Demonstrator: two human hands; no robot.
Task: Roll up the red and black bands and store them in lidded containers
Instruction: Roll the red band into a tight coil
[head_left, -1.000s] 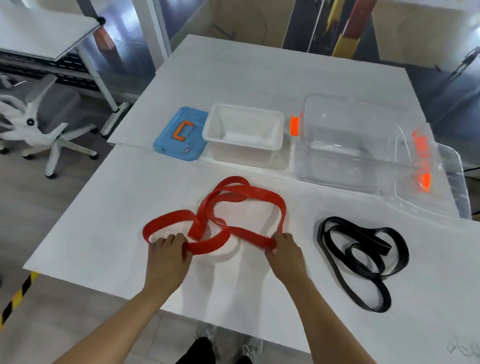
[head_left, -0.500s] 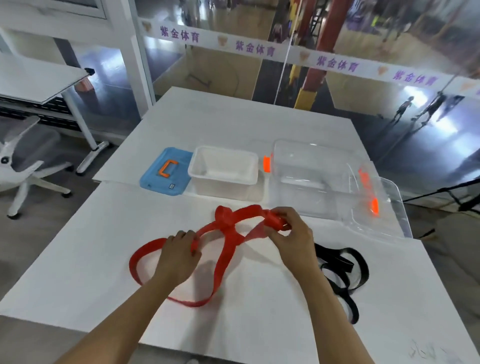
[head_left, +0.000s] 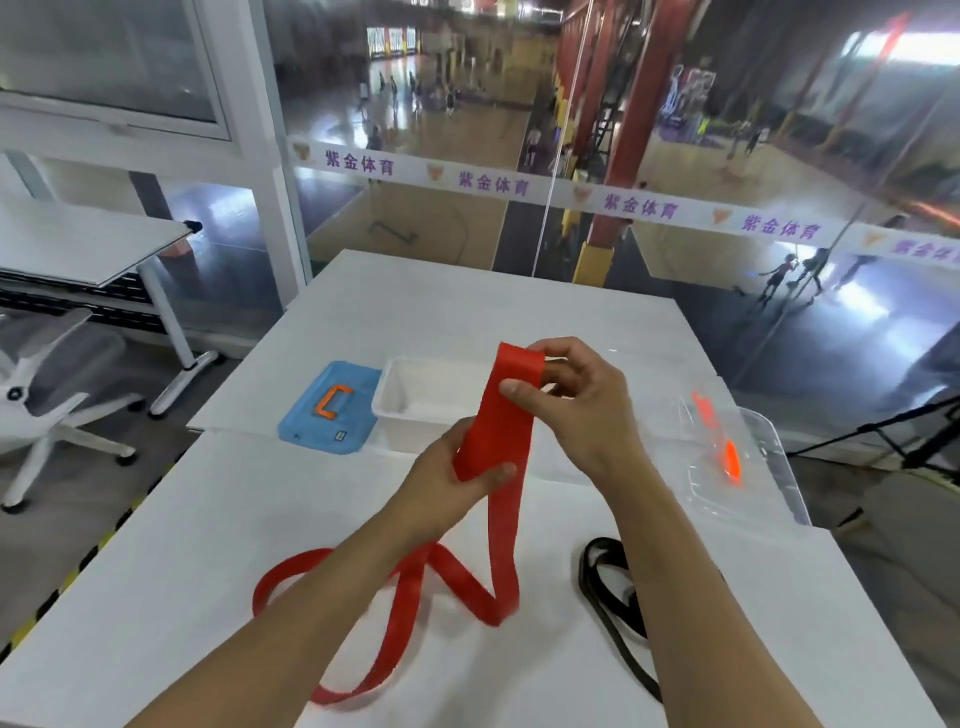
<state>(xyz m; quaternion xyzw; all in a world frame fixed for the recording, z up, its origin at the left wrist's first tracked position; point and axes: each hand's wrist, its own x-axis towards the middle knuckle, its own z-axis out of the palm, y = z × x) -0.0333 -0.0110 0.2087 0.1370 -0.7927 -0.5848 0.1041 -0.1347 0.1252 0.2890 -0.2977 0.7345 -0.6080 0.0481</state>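
I am holding the red band (head_left: 498, 415) up above the white table (head_left: 208, 571), just in front of the open white container (head_left: 415, 395): my right hand (head_left: 582, 410) is pinching its folded top end between thumb and curled fingers, and my left hand (head_left: 447, 483) is gripping the flat, glossy strip lower down. The rest is trailing in twisted loops on the table, left of the black band (head_left: 608, 587).

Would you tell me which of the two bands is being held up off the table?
The red band: both hands grip it, while the black band lies untouched on the table.
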